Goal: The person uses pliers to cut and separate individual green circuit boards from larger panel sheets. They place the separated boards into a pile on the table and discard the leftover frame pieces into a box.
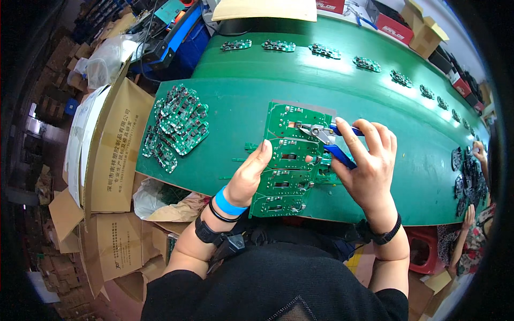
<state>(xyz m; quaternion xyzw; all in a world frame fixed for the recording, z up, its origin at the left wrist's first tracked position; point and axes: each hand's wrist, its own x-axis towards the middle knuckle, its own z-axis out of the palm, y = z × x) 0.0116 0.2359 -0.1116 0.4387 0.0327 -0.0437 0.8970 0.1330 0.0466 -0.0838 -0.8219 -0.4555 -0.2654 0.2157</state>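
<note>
My left hand grips a green circuit board panel by its left edge, thumb on the near face. The panel is made of several joined boards with small cutouts. A fingertip shows near its right side; the other fingers are hidden beneath. My right hand is closed around blue-handled cutting pliers. Their metal jaws lie over the uppermost board of the panel, beside a cutout. Whether the jaws touch the board I cannot tell. Thin green board strips lie on the table at the panel's left.
A pile of separated circuit boards sits on the left of the green table. More boards stand in a row on the green conveyor belt. Cardboard boxes are at left. Another person's hand is near dark parts.
</note>
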